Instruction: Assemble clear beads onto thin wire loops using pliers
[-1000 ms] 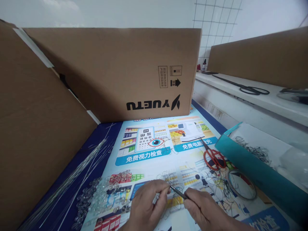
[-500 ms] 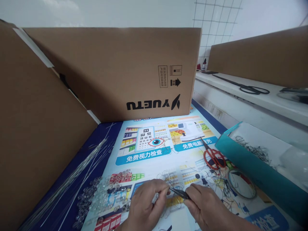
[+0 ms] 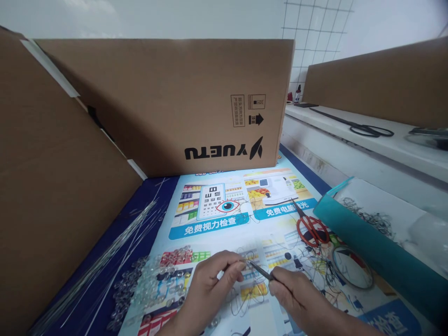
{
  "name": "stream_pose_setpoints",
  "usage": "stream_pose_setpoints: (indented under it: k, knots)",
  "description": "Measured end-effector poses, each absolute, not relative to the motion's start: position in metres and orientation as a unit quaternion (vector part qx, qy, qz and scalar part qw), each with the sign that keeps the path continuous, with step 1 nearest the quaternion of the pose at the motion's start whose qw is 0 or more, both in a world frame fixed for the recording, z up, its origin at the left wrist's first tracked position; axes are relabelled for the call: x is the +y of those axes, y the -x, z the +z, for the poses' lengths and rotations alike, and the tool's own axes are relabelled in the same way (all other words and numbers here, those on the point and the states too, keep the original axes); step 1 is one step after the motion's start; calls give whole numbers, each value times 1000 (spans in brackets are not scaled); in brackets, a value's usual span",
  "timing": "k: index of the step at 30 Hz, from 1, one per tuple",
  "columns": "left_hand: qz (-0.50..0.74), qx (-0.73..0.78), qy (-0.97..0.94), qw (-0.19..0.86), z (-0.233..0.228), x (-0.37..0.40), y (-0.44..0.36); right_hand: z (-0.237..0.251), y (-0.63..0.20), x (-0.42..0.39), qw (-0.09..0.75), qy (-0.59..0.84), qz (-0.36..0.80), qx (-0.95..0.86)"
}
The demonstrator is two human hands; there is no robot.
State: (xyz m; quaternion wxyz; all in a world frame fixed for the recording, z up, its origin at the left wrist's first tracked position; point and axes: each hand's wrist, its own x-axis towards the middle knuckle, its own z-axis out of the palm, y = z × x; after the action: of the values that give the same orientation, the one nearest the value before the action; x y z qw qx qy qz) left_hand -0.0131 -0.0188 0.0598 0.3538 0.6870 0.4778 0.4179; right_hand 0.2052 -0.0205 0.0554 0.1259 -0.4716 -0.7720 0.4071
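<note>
Slim dark needle-nose pliers [image 3: 261, 270] are in my right hand [image 3: 297, 290], its fingers closed around their handles. Their tip points left, right beside the fingertips of my left hand [image 3: 217, 285]. Thumb and index finger of that hand pinch a thin wire [image 3: 245, 261], whose exact shape is too fine to make out. Below and between the hands, loose loops of thin wire [image 3: 239, 303] show against the printed sheet. A spread of clear beads [image 3: 154, 280] lies left of my left hand.
Red-handled scissors [image 3: 312, 230] and a clear round ring [image 3: 352, 267] lie to the right among thin wire bits. A teal box [image 3: 371, 247] holds wire pieces. Long straight wires [image 3: 119, 249] lie at left. Cardboard [image 3: 157, 102] stands behind; black scissors [image 3: 369, 130] rest on the ledge.
My left hand has shifted slightly up, its fingers turned. The pliers have tilted more steeply, with their tip higher, and still lie in my right hand.
</note>
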Motion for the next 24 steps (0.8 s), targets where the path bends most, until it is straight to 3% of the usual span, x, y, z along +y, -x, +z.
stream_pose_setpoints:
  k: [9,24]
  knots:
    - [448,503,-676,299,57,-24,9,59,-201,-27,131,459,573,-667]
    - [462,455,-723,239,57,-25,6,54,-198,-30,145,436,618,-638]
